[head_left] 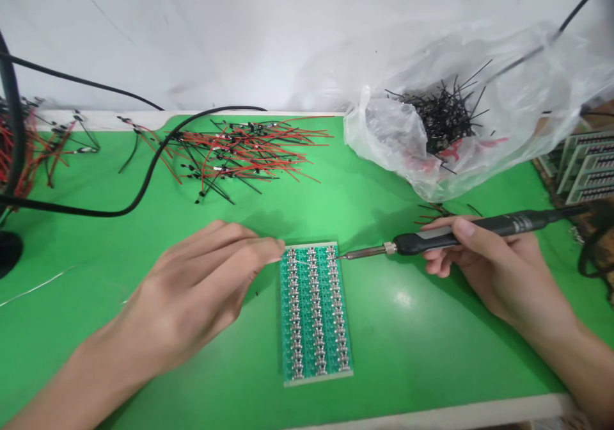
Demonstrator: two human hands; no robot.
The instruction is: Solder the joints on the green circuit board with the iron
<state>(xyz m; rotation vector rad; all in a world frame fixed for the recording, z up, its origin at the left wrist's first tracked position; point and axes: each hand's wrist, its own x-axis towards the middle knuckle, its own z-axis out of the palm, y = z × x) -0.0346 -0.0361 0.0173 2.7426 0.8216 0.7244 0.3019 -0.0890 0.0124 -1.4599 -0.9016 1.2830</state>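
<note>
Two hands soldering at a green circuit board on a green bench.

The left hand [201, 289] lies low, fingers nearly closed, pinching a thin solder wire [295, 262] at the top left corner of the circuit board [315, 311]. The board lies flat mid-bench, three rows of metal parts running along it. The right hand [484, 260] grips a black soldering iron [460, 235], its tip touching the board's upper right edge. The bench [407, 327] is green with a white front edge; bare room lies below and right of the board. Behind, red and black leads [240, 151] lie loose, and a clear plastic bag [460, 123] holds more against a white wall.
</note>
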